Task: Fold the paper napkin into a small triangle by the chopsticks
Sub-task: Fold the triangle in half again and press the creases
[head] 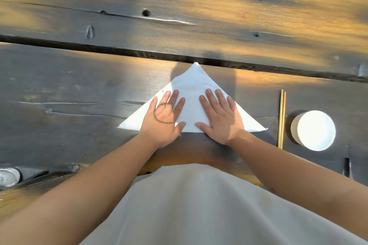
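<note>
Both palms are lying flat, fingers spread wide: the left hand (166, 118) and right hand (221, 119) are pressing the white napkin (192, 89), folded into a big triangle. Chopsticks (281, 119) are lying just right of it, beside what looks like a white cup (313, 130).

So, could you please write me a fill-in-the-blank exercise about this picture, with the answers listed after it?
1. The napkin is folded into a large ____.
2. Both the left hand and the right hand lie ____ on the napkin.
3. The chopsticks lie between the napkin and the white ____.
4. The table is made of ____.

Answers: triangle; flat; bowl; wood
</note>
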